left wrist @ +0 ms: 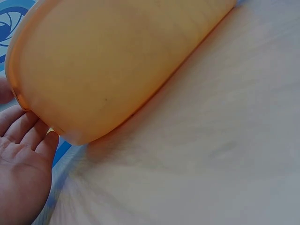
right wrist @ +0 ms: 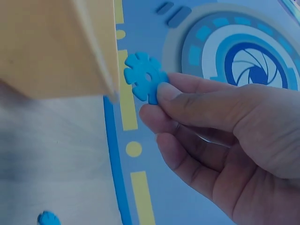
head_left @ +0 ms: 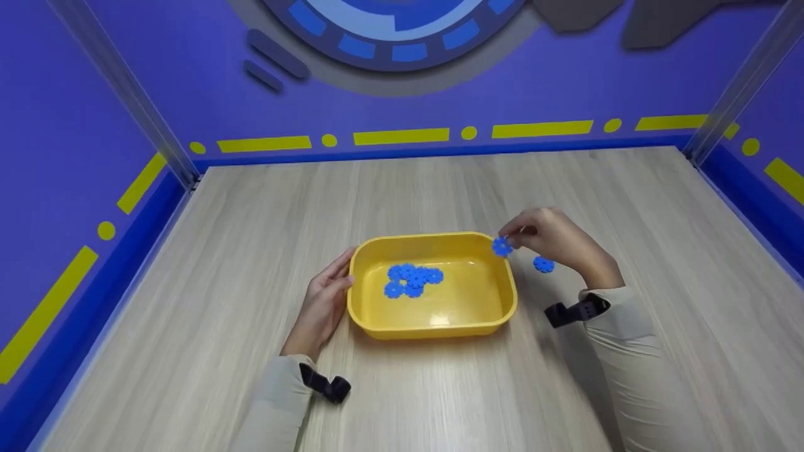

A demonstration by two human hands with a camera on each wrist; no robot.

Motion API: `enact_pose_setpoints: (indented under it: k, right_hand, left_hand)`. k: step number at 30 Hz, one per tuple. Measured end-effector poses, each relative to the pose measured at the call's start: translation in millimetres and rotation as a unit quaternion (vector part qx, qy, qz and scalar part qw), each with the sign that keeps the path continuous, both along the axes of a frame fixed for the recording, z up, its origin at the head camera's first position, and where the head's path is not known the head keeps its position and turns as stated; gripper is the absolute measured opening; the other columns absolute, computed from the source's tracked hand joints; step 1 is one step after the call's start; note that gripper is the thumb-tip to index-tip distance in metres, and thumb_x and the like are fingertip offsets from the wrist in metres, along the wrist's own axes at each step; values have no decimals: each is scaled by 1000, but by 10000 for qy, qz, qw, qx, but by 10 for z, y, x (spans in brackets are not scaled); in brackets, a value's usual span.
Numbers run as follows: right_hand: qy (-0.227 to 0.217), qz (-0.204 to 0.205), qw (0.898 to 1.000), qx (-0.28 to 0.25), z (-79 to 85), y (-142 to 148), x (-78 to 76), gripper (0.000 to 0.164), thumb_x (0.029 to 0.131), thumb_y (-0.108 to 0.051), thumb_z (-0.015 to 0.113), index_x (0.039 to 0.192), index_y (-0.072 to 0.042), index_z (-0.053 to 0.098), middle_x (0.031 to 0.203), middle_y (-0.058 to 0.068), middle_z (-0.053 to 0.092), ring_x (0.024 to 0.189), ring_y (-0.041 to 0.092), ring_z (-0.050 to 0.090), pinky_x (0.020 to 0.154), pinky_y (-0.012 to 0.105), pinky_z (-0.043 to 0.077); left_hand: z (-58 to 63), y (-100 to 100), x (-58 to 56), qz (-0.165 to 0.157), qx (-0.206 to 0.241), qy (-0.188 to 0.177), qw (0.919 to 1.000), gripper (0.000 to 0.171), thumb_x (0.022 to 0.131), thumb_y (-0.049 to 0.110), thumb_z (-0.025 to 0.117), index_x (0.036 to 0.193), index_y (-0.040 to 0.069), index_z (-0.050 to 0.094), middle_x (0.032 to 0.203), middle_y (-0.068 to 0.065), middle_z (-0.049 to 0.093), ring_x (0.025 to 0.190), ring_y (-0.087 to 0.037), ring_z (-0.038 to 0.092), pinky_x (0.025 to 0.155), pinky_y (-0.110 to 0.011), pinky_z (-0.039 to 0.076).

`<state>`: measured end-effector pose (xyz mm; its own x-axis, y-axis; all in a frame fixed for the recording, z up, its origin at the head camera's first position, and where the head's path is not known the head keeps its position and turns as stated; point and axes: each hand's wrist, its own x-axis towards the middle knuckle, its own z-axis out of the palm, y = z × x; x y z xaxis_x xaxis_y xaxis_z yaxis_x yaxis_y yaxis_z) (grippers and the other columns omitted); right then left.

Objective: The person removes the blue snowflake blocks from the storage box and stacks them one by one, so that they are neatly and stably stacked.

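A yellow plastic basin [head_left: 440,328] stands on the table, with a small pile of blue snowflake discs [head_left: 414,278] lying left of its middle. My left hand [head_left: 325,307] grips the basin's left end, thumb at the rim and fingers along the outer wall; the left wrist view shows those fingers [left wrist: 28,129] against the wall. Between thumb and forefinger, my right hand [head_left: 553,242] pinches one blue snowflake disc [right wrist: 145,77] by its edge, at the basin's right back corner. Another blue snowflake disc [head_left: 544,264] lies on the table beneath that hand.
The wood-grain table [head_left: 282,207] is bounded by a purple back wall [head_left: 402,113] and side walls. Black wrist cameras [head_left: 325,383] are strapped over both sleeves. The basin's raised rim runs all round its contents.
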<state>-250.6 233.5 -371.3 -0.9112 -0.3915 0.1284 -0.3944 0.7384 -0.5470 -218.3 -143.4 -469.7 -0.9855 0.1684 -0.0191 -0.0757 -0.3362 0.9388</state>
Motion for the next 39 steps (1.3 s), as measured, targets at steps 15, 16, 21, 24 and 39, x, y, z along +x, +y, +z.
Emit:
enact_pose_setpoints:
  k: [15, 16, 21, 24, 39]
  right_hand:
    - [-337, -740, 9967, -85, -275, 400, 43, 18, 88, -1, 63, 103, -3, 74, 99, 16, 72, 87, 28, 65, 80, 46, 58]
    - [-377, -777, 9962, -78, -297, 424, 42, 19, 88, -1, 63, 103, -3, 74, 99, 17, 71, 87, 28, 65, 80, 46, 58]
    - [-564, -895, 9944, -38, -377, 534, 31, 19, 89, -3, 63, 104, -2, 74, 101, 18, 71, 88, 28, 64, 77, 39, 58]
    - [-661, -964, 9931, -25, -407, 590, 27, 19, 89, -4, 63, 105, -2, 73, 102, 18, 71, 87, 26, 63, 73, 32, 57]
    - [-1252, -1399, 9822, -11, -518, 699, -8, 22, 90, -10, 62, 107, -1, 72, 104, 18, 69, 87, 24, 59, 73, 28, 51]
  left_hand:
    - [-16, -4, 3, -9, 49, 9, 10000, 57, 93, -2, 47, 148, 2, 33, 157, -11, 30, 144, -22, 31, 112, -30, 36]
    - [-16, -5, 4, -13, 60, 12, 10000, 57, 93, -2, 46, 148, 2, 33, 157, -11, 30, 144, -22, 31, 112, -30, 36]
    - [-15, -5, 11, -52, 66, 36, 10000, 58, 93, -2, 46, 149, 2, 32, 157, -11, 29, 144, -22, 30, 113, -31, 35]
    - [-12, -2, 13, -76, 78, 41, 9999, 58, 93, -2, 47, 149, 2, 31, 158, -11, 28, 144, -22, 30, 113, -31, 35]
    - [-18, -14, 0, -131, 77, 136, 9998, 57, 94, -1, 47, 149, 3, 32, 158, -10, 28, 145, -20, 29, 112, -30, 35]
